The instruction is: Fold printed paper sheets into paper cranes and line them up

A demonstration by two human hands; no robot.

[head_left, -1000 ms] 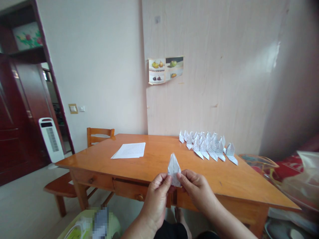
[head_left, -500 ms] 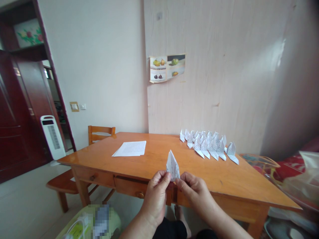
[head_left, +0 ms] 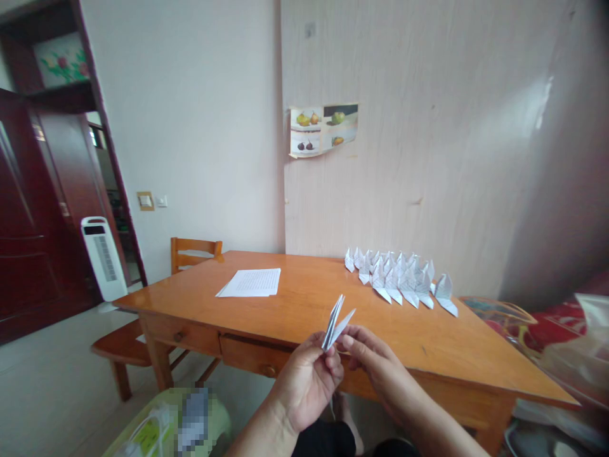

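Observation:
A small folded white paper (head_left: 335, 327) is held above the table's front edge, seen nearly edge-on with its pointed layers spread in a V. My left hand (head_left: 314, 374) pinches its lower end between thumb and fingers. On the right side of the paper, my right hand (head_left: 368, 355) has its thumb and fingers pressed together at the lower flap. Several folded paper pieces (head_left: 409, 282) stand in rows at the back right of the table. A stack of printed sheets (head_left: 250, 283) lies on the left part.
The wooden table (head_left: 185, 298) has a drawer (head_left: 257, 357) slightly pulled out. A bench (head_left: 114, 346) and a chair (head_left: 196, 245) are at the left. A green container (head_left: 209, 422) is low at front left; plastic bags (head_left: 575, 355) lie at far right.
The folded paper has turned from facing the camera to nearly edge-on, and its pointed layers have spread apart. My left hand has rolled so its palm and fingers show more. The view has shifted slightly.

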